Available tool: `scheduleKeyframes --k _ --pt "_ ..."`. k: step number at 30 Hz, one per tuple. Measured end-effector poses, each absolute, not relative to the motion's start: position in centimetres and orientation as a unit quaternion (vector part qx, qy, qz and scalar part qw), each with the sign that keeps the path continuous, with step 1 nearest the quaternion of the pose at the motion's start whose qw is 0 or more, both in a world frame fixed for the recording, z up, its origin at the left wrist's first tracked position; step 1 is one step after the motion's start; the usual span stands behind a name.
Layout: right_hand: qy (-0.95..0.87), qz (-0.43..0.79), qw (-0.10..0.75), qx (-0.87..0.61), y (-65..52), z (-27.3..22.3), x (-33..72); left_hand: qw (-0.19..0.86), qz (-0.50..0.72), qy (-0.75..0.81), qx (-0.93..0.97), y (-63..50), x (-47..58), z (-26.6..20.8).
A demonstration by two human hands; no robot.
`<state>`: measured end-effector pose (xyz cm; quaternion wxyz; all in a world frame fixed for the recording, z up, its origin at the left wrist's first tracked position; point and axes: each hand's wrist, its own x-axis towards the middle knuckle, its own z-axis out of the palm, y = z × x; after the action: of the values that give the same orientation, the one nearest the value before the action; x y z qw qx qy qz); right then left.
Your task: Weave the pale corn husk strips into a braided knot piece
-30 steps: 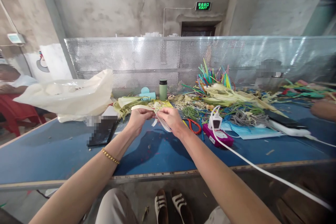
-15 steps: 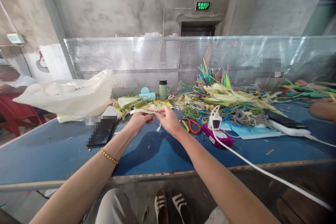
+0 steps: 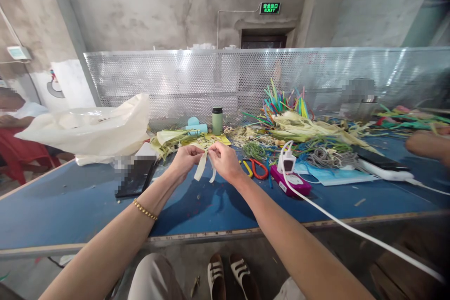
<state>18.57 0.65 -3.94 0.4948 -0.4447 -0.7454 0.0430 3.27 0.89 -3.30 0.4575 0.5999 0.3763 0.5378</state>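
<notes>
Pale corn husk strips (image 3: 200,168) hang between my two hands above the blue table (image 3: 191,215). My left hand (image 3: 185,160) pinches the husk with thumb and forefinger; a gold bead bracelet is on that wrist. Close beside it, my right hand (image 3: 225,161) is closed on the same husk piece, fingertips nearly touching the left ones. One wide strip and one thinner strip dangle down. The exact pinch points are partly hidden by the fingers. Behind my hands lies a bunch of husks (image 3: 165,139).
Red-handled scissors (image 3: 259,169) and a purple power block (image 3: 293,184) with a white cable (image 3: 333,218) lie right. Behind stand a green bottle (image 3: 217,121) and piled husks (image 3: 298,123). A plastic bag (image 3: 87,124) lies left. Another person's hand (image 3: 427,147) is at far right.
The wide husk strip pointed left over my left hand; now it hangs downward between my hands. Both hands stay in nearly the same place, still pinching.
</notes>
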Motion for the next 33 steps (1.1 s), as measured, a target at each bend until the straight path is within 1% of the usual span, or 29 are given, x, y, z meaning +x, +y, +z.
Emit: scheduleKeyframes --k 4,8,13,17,22,24,26,28,30,31,33 --pt "-0.766 0.000 0.506 -0.397 0.6 -4.0 18.5 0.457 0.538 0.363 0.608 0.5 3.3 -3.0" --pt "-0.776 -0.012 0.496 -0.389 0.5 -3.9 18.5 0.407 0.538 0.344 0.654 0.2 3.3 -2.9" --pt "-0.762 0.019 0.487 -0.426 0.3 -3.7 18.4 0.323 0.515 0.358 0.709 1.0 3.3 -3.4" --pt "-0.727 0.133 0.508 -0.442 0.3 -3.7 18.4 0.289 0.504 0.349 0.735 1.3 3.1 -3.7" --pt "-0.653 0.317 0.533 -0.435 0.4 -3.9 18.2 0.285 0.506 0.366 0.727 0.8 3.2 -3.5" --pt "-0.634 0.353 0.533 -0.436 0.3 -3.8 18.1 0.302 0.514 0.356 0.719 0.6 3.4 -3.4" --pt "-0.644 0.314 0.531 -0.452 0.2 -3.7 18.0 0.347 0.516 0.346 0.703 0.7 3.5 -3.4" --pt "-0.673 0.209 0.530 -0.471 0.1 -3.7 17.9 0.406 0.506 0.340 0.681 0.8 3.6 -3.4" --pt "-0.700 0.120 0.524 -0.470 0.1 -3.6 17.9 0.443 0.504 0.342 0.658 1.0 3.5 -3.5" --pt "-0.712 0.102 0.519 -0.462 0.1 -3.5 17.9 0.453 0.513 0.342 0.644 1.1 3.4 -3.6" --pt "-0.726 0.111 0.512 -0.445 0.0 -3.4 18.0 0.478 0.539 0.331 0.610 1.2 3.1 -3.6"
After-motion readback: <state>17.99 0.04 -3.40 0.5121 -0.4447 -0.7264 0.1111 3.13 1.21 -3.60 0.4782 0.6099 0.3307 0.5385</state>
